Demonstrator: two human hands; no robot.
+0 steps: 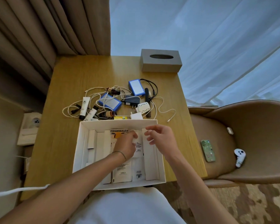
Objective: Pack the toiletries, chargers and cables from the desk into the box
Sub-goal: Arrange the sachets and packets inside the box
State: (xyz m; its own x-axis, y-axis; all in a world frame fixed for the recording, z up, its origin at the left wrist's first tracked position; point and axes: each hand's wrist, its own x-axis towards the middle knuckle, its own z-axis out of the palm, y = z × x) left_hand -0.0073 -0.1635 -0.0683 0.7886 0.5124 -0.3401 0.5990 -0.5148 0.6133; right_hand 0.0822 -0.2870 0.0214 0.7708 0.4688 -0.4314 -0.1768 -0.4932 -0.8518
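The left hand (125, 145) reaches into the open white box (81, 143), its grip pinching a white packet (139, 147) there, while the right hand (160, 137) hovers just beside it, fingers spread and loosely curled, holding nothing. Beyond the box, tubes (84, 107), blue-edged power banks (110, 102), chargers (131, 101) and tangled cables (162, 109) lie on the wooden table (68, 81).

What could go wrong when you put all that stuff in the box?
The white cables are tangled around the blue chargers and bottles, so lifting one could drag others off the desk. The box already holds cards and packets, so space may run out. It also overhangs the desk's near edge and might tip.
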